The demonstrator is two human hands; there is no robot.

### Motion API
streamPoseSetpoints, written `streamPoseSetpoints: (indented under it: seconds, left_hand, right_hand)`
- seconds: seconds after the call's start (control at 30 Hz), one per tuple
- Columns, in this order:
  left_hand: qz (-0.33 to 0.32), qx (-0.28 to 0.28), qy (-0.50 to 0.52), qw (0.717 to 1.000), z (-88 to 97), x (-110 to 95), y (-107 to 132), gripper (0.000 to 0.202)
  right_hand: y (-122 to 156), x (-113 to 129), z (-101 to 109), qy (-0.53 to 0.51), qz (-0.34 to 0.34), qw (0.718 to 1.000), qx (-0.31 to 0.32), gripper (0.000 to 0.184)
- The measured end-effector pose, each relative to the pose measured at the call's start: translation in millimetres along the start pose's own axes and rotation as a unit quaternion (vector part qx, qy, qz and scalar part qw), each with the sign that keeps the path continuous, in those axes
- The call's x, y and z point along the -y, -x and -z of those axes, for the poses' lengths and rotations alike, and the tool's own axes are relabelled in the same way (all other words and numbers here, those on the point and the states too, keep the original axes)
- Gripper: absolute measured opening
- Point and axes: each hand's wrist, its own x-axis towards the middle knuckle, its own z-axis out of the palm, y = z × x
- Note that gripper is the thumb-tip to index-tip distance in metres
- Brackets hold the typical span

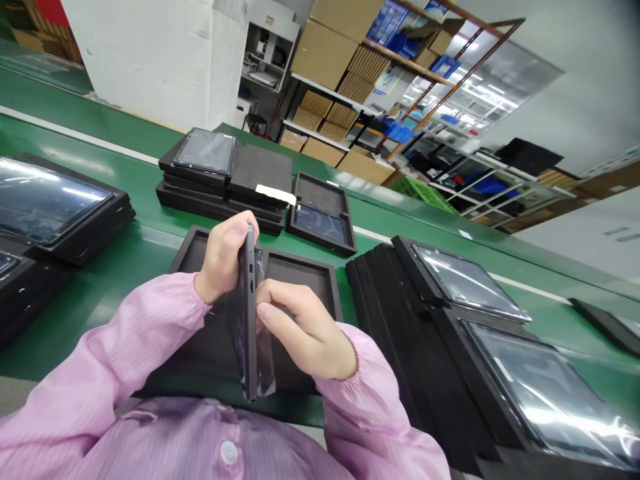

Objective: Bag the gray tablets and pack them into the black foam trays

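Note:
A dark tablet (251,320) stands on edge in front of me, its narrow side with port openings facing up toward the camera. My left hand (226,257) is closed around its far upper end. On the tablet's right face hangs a clear plastic film (266,363), partly apart from the back. The thumb and forefinger of my right hand (305,327) pinch at this film close to the tablet. Below both hands lies a black foam tray (305,270) with recessed compartments, partly hidden by my arms.
Stacked black trays with tablets (550,387) rise on the right, and more trays (55,207) sit at the left. Farther back are a tray stack (210,180) and an open tray holding a tablet (320,223). Everything rests on a green work surface (125,267); shelves (345,87) stand beyond.

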Motion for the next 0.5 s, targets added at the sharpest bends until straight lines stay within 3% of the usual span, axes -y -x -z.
streamPoseSetpoints:
  seconds: [0.5]
  left_hand:
    - [0.004, 0.040, -0.019, 0.999, -15.8, -0.9, 7.4, 0.048]
  right_hand:
    - [24.3, -1.7, -12.5, -0.044, -0.023, 0.997, -0.066, 0.020]
